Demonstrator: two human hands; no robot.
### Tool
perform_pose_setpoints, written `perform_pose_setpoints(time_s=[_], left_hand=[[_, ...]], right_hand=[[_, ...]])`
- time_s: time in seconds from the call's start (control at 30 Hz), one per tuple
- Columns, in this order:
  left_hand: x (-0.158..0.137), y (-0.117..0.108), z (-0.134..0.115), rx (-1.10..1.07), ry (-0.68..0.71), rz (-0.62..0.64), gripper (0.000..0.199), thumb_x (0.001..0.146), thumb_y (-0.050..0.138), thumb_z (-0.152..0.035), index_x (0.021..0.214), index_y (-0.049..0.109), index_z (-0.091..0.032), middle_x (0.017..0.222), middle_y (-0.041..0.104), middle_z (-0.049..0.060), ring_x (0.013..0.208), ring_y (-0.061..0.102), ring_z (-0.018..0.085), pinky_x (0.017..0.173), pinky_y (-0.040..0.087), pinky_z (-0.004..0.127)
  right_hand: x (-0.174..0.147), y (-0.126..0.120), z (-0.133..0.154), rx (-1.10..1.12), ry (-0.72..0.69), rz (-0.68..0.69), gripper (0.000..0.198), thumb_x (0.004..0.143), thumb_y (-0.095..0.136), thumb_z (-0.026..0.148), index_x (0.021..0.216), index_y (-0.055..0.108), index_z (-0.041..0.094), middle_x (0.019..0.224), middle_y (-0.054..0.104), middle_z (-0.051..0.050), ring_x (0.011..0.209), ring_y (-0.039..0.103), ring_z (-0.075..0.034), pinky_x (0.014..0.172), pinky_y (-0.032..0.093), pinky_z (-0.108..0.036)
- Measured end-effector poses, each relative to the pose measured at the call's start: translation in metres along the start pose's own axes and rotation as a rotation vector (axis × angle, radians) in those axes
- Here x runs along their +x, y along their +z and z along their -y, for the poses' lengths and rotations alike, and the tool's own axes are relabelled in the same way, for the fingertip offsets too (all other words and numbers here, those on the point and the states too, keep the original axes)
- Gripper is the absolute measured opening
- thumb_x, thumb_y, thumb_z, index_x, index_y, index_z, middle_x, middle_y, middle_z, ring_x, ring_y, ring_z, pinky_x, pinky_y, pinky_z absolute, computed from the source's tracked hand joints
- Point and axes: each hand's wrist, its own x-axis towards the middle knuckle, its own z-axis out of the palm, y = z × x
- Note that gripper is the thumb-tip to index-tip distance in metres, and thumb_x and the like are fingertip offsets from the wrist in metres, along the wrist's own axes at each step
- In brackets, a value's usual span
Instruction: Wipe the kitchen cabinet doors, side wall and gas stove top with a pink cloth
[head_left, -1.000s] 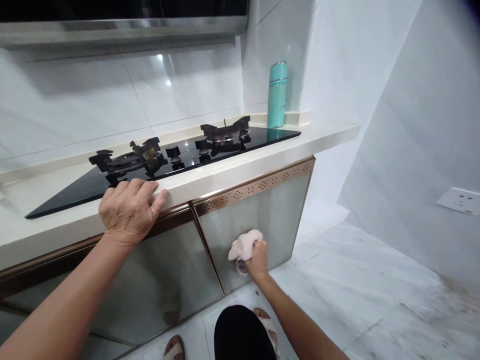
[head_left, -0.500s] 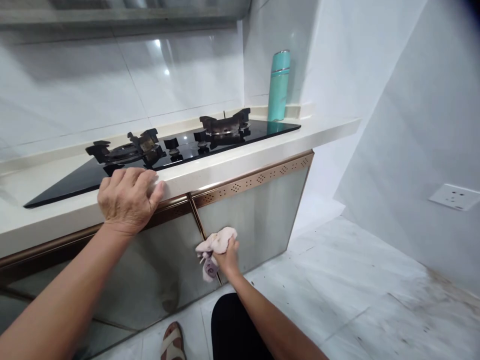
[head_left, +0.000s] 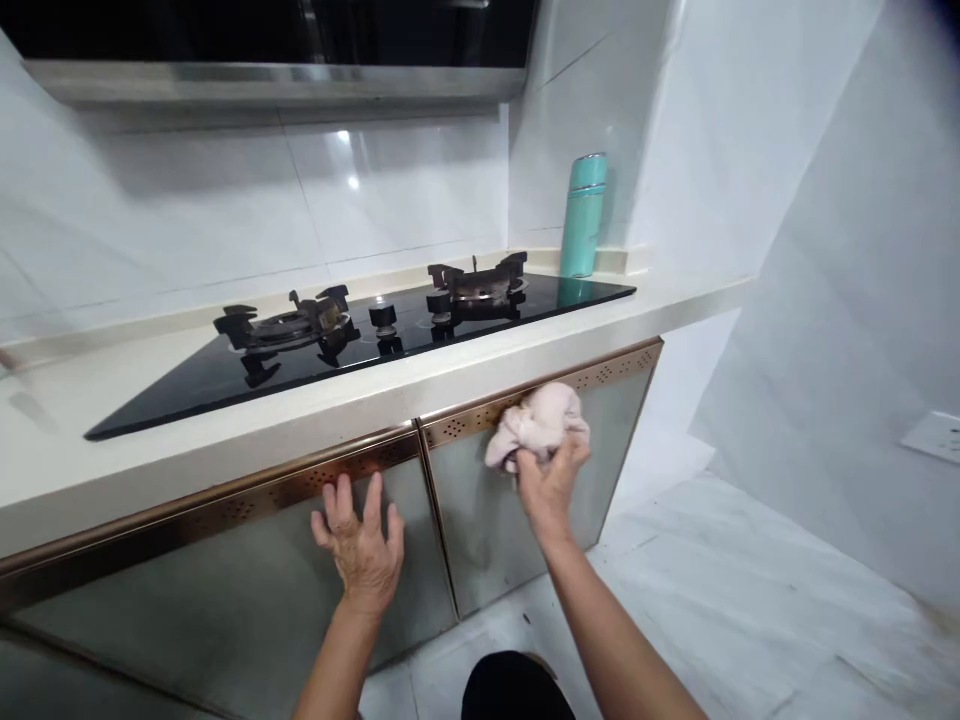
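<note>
A crumpled pale pink cloth is bunched in my right hand, whose fingers are closed on it. The cloth lies against the upper part of the right cabinet door, at its perforated copper-coloured trim. To the left, my left hand has its fingers spread and holds nothing. Its fingertips are at the lower edge of the trim on the left cabinet door; whether they touch it I cannot tell.
Above the doors runs a cream countertop with a black gas stove set in it. A turquoise bottle stands at the back right. A range hood overhangs the stove. My knee is near the doors.
My left hand has left the countertop edge and moved down and right to the cabinet front. My right hand has carried the cloth up and right across the right door.
</note>
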Motion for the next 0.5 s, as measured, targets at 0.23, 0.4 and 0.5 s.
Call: perform_pose_setpoints(time_s=[0.23, 0.4, 0.5], left_hand=[[-0.025, 0.023, 0.022, 0.023, 0.081, 0.032, 0.077, 0.092, 0.064, -0.022, 0.161, 0.031, -0.029, 0.172, 0.005, 0.016, 0.160, -0.005, 0.037, 0.124, 0.003, 0.069], [-0.018, 0.001, 0.017, 0.031, 0.099, 0.106, 0.083, 0.091, 0.067, -0.025, 0.162, 0.025, -0.034, 0.173, 0.004, 0.012, 0.160, 0.001, 0.036, 0.126, 0.007, 0.065], [-0.017, -0.003, 0.011, 0.018, 0.049, 0.143, 0.086, 0.089, 0.070, -0.025, 0.162, 0.024, -0.034, 0.173, 0.002, 0.013, 0.159, 0.003, 0.040, 0.124, 0.009, 0.068]], right_hand=[[-0.112, 0.043, 0.024, -0.034, -0.587, 0.335, 0.045, 0.083, 0.062, 0.019, 0.127, 0.052, 0.026, 0.137, 0.037, -0.013, 0.122, 0.045, -0.030, 0.102, 0.046, -0.052], [-0.092, 0.024, -0.036, -0.049, -0.593, 0.381, 0.033, 0.085, 0.065, 0.023, 0.117, 0.058, 0.027, 0.128, 0.048, -0.009, 0.115, 0.050, -0.024, 0.097, 0.048, -0.045], [-0.071, 0.002, -0.086, -0.109, -0.303, 0.309, 0.028, 0.080, 0.067, 0.033, 0.105, 0.062, 0.022, 0.113, 0.056, -0.010, 0.107, 0.053, -0.026, 0.095, 0.049, -0.046]])
